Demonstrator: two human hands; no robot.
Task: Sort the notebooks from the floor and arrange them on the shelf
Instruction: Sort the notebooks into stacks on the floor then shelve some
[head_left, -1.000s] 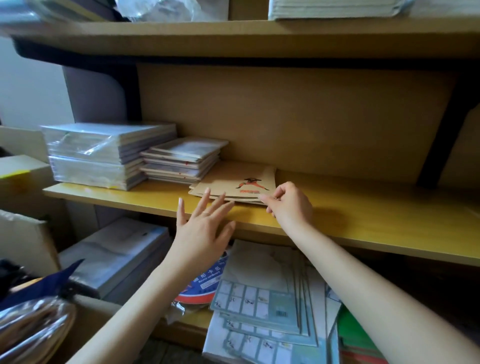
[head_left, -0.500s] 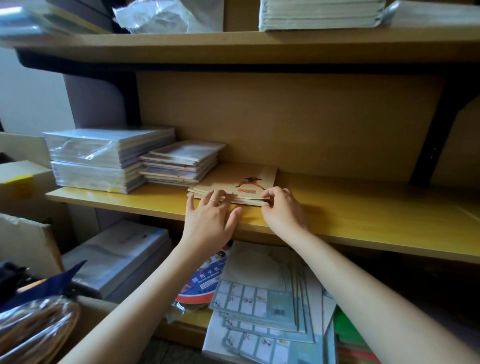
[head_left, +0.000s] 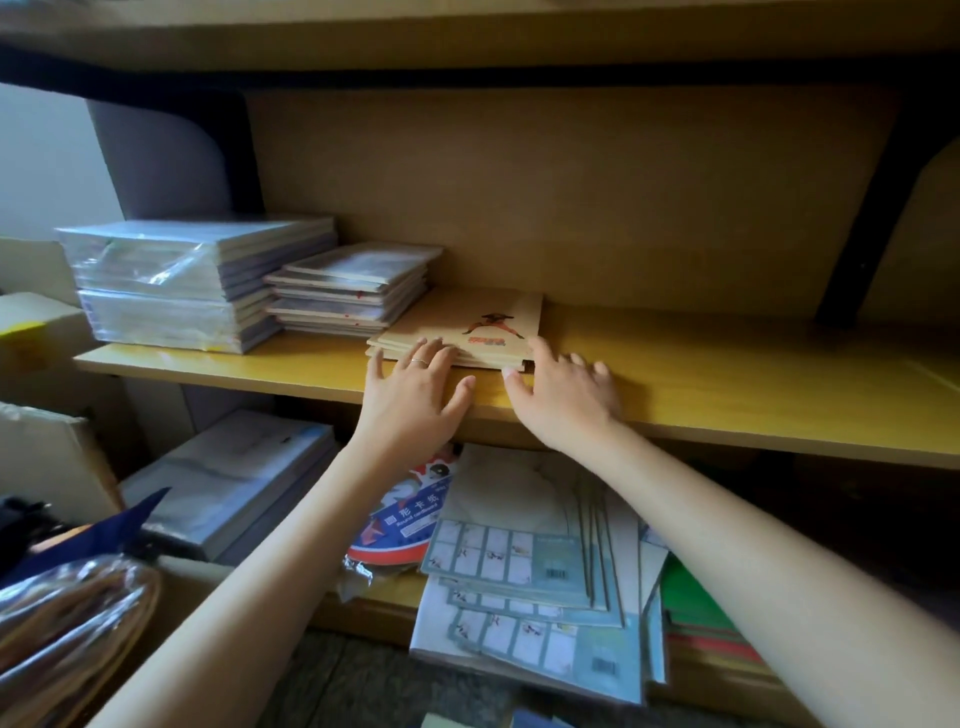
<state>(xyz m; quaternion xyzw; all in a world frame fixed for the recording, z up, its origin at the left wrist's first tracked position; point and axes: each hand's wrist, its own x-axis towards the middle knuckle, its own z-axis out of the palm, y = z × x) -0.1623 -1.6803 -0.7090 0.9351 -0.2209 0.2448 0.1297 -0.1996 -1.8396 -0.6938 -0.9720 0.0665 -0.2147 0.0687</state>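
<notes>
- Right now your yellow shelf (head_left: 701, 395) runs across the whole view, with darker boards above and below it.
- At its left end sits a tall plastic-wrapped stack (head_left: 197, 280) of books.
- On the board below you, pale notebooks with grid-printed covers (head_left: 519, 566) lie fanned over one another.
- Just beside the wrapped stack is a lower stack of thin notebooks (head_left: 353, 291).
- The brown notebooks (head_left: 467, 327), topped by a cover with a red figure, lie flat near the front of the shelf, touching that lower stack.
- Your left hand (head_left: 415, 395) is flat and spread, fingertips resting on the pile's front edge.
- Your right hand (head_left: 563, 395) is loosely spread too, its forefinger on the pile's front right corner and thumb at the front edge, gripping nothing.
- A ring (head_left: 418, 361) shows on your left hand.
</notes>
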